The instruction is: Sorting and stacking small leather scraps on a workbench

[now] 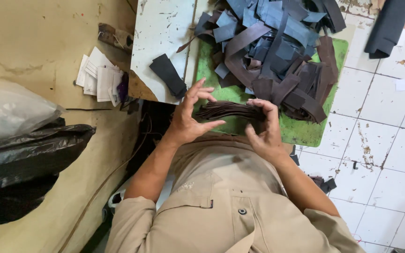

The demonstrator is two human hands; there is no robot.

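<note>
A heap of dark leather offcuts (277,47) covers the far part of the green cutting mat (305,133). At the mat's near edge lies a brown strip bundle (226,110), long axis left-right between both hands. The right hand (263,129) pinches its right end; the left hand (188,117), fingers spread open, touches its left end.

A small heap of white paper slips (98,75), perhaps labels or receipts, lies on the tan surface left of the table (165,28), with a clear plastic bag (10,112) above a black plastic bag (24,164) farther left.
</note>
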